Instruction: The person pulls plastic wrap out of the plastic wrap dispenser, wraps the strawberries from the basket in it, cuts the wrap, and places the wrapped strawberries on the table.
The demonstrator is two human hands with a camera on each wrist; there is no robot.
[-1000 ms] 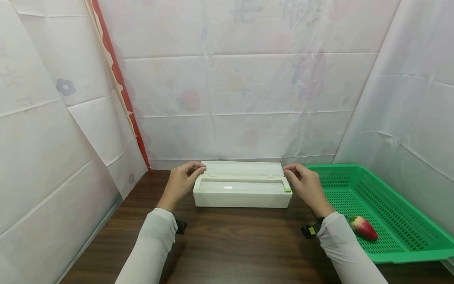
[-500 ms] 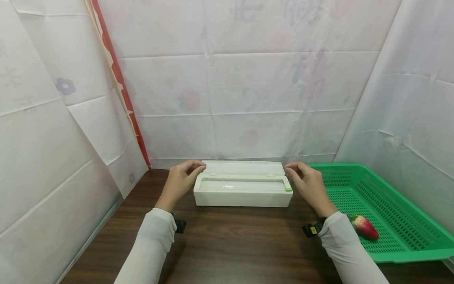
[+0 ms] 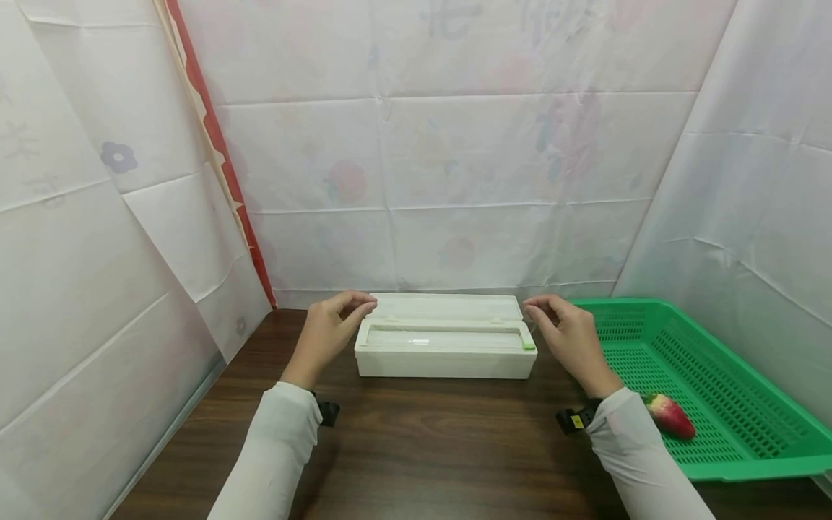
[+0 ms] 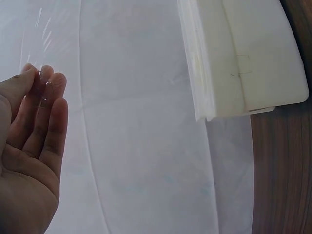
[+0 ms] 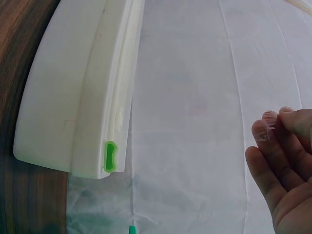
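Observation:
A white cling film dispenser box (image 3: 445,366) sits on the table with its windowed lid (image 3: 448,308) raised at the back. Thumb and fingertips of my left hand (image 3: 323,334) pinch clear cling film (image 4: 46,41), which shows as faint glints in the left wrist view. On the other side, my right hand (image 3: 572,345) pinches film between thumb and fingers too. Both hands are raised beside the box's upper ends, apart from it. A green slide cutter (image 5: 111,156) is at the box's right end. Most of the film is too transparent to trace.
A green basket (image 3: 734,375) stands at the right of the brown wooden table (image 3: 429,448), close to the right forearm. A red and pale strawberry-like fruit (image 3: 672,417) lies in it. White printed sheets (image 3: 455,159) hang behind and at both sides.
My right hand has shifted slightly right and up, and the left hand slightly up, widening the gap between them a little. The box stays almost where it was.

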